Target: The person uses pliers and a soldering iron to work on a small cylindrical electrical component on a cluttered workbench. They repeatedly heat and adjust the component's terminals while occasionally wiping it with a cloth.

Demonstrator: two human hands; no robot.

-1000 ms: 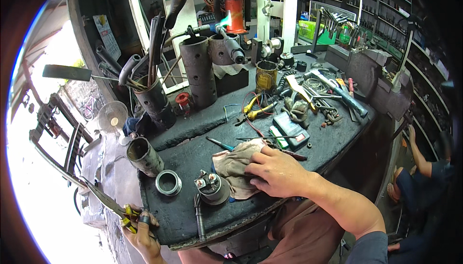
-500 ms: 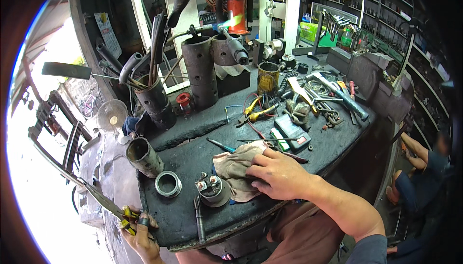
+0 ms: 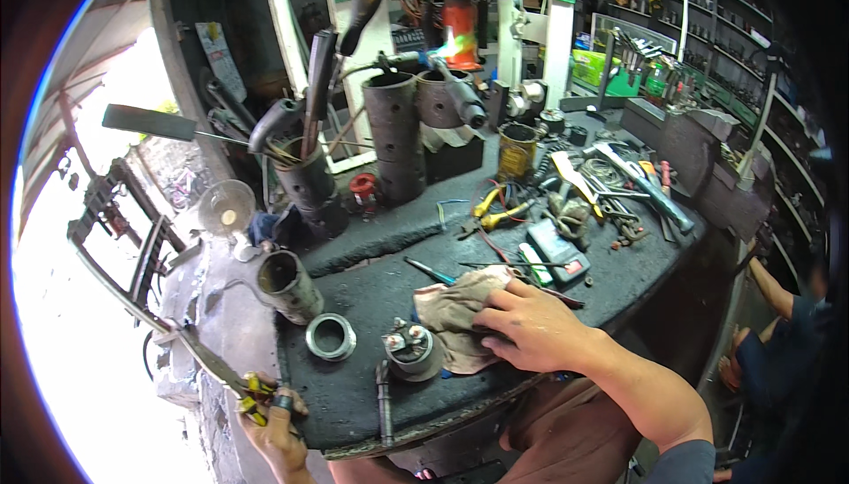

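Note:
My left hand [image 3: 279, 431] is closed on a yellow-handled tool [image 3: 258, 395] with long metal jaws, at the bench's lower left edge. My right hand [image 3: 537, 329] rests on a crumpled beige cloth [image 3: 448, 307], fingers bent and apart. Just left of the cloth stands a metal cylinder with two terminals [image 3: 411, 351], with a dark metal rod [image 3: 385, 404] lying beside it. A metal ring [image 3: 331, 337] and an upright tube [image 3: 289, 285] are farther left on the dark bench [image 3: 345, 395]. Pliers, a hammer and a small case [image 3: 553, 245] lie behind the cloth.
Upright tubes with tools [image 3: 389, 139] and a lit torch [image 3: 464, 95] stand at the back, before a green and white frame [image 3: 557, 24]. A vice [image 3: 725, 192] is at the right end. A co-worker [image 3: 787, 342] is low at the far right. A fan [image 3: 225, 205] stands left.
The whole scene has shifted right and slightly down in the picture. Both my hands keep their places on the tool and cloth. The co-worker's arm has shifted.

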